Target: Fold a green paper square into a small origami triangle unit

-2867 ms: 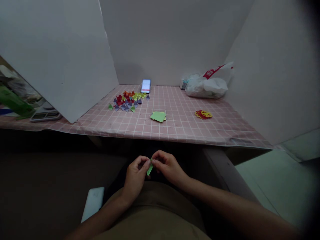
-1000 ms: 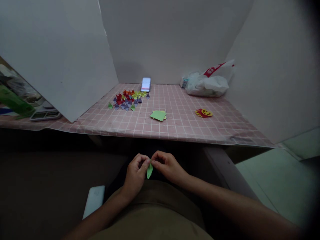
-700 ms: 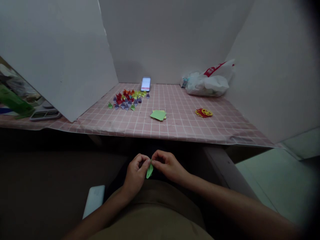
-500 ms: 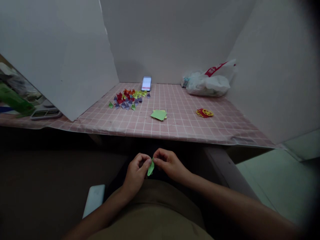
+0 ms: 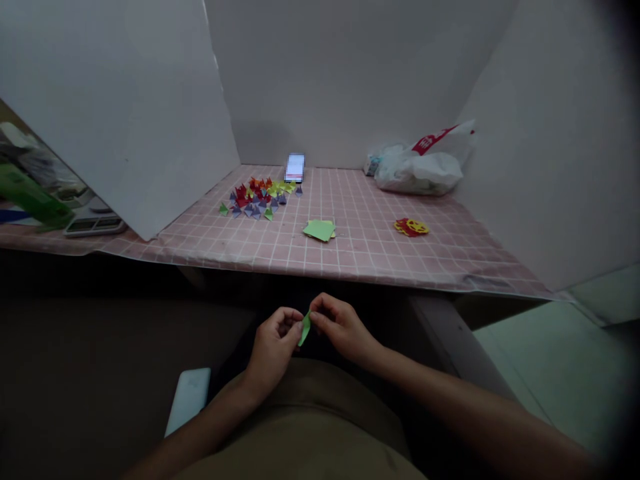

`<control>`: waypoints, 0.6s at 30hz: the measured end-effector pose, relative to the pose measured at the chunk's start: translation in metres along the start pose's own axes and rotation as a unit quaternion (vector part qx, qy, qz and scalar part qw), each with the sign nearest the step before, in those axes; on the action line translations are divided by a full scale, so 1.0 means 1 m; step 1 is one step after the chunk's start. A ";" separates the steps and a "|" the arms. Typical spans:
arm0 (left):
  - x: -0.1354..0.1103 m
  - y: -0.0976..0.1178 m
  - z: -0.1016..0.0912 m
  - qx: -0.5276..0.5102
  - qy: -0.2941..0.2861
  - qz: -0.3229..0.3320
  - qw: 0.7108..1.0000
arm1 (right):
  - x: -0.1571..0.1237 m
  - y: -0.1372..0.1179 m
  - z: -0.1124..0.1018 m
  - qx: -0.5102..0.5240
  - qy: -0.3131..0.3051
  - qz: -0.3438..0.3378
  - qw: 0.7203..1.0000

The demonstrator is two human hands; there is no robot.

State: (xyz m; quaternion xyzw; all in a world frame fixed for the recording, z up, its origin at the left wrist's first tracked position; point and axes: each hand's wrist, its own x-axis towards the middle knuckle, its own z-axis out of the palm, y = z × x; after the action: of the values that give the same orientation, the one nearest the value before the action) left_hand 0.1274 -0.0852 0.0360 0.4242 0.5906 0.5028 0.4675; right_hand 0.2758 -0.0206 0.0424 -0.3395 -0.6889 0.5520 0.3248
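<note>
Over my lap, in front of the table edge, a small folded piece of green paper [image 5: 305,329] is pinched between both hands. My left hand [image 5: 274,343] is closed on its left side with thumb and fingers. The fingertips of my right hand [image 5: 343,325] grip its upper end. On the table beyond lies a stack of square papers [image 5: 320,231], light green on top with yellow showing beneath. Farther left stand several small folded paper pieces [image 5: 256,199] in red, orange, yellow, purple and green.
A lit phone [image 5: 295,167] leans against the back panel. Red and yellow cut-out shapes [image 5: 411,227] lie right of the papers, with a white plastic bag [image 5: 420,170] behind. A scale [image 5: 95,225] sits beyond the left panel. A white flat device [image 5: 189,400] rests by my left forearm.
My right hand has shifted slightly up and right at the paper's upper end. The green paper now looks narrower and has turned a little. The camera view has moved slightly.
</note>
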 end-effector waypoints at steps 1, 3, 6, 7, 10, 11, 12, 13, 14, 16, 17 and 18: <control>0.000 0.000 0.000 0.009 0.006 0.005 1.000 | 0.000 -0.001 0.000 -0.003 0.001 -0.002 1.000; -0.001 0.000 0.000 0.033 0.019 0.021 0.999 | 0.000 -0.001 0.000 -0.009 0.004 -0.007 1.000; -0.002 0.001 0.000 0.056 0.041 0.047 0.996 | 0.001 0.000 0.001 0.003 0.008 -0.009 1.000; -0.002 0.002 0.000 0.055 0.046 0.050 0.996 | 0.002 0.000 0.003 0.018 0.007 -0.002 1.000; -0.002 0.003 0.000 0.039 0.049 0.051 0.997 | 0.003 0.003 0.006 0.090 -0.007 0.048 0.995; -0.002 0.003 0.000 0.035 0.048 0.052 0.997 | 0.003 0.004 0.008 0.115 -0.013 0.065 0.991; -0.001 0.003 0.000 0.031 0.046 0.054 0.997 | 0.003 0.005 0.009 0.135 -0.019 0.078 0.988; -0.001 0.002 0.000 0.028 0.045 0.054 0.997 | 0.003 0.005 0.009 0.150 -0.021 0.087 0.985; -0.001 0.002 0.000 0.026 0.044 0.055 0.997 | 0.002 0.004 0.010 0.160 -0.021 0.093 0.982; 0.000 0.001 0.001 0.023 0.043 0.057 0.997 | 0.002 0.003 0.010 0.173 -0.016 0.100 0.980; 0.000 0.001 0.001 0.022 0.044 0.059 0.997 | 0.002 0.002 0.010 0.177 -0.014 0.103 0.979; 0.000 0.001 0.001 0.022 0.047 0.061 0.997 | 0.002 0.001 0.010 0.181 -0.011 0.104 0.978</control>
State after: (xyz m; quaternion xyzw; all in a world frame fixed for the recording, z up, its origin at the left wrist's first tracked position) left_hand 0.1288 -0.0850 0.0369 0.4456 0.5956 0.5368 0.3983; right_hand 0.2668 -0.0242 0.0394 -0.3388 -0.5416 0.7023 0.3140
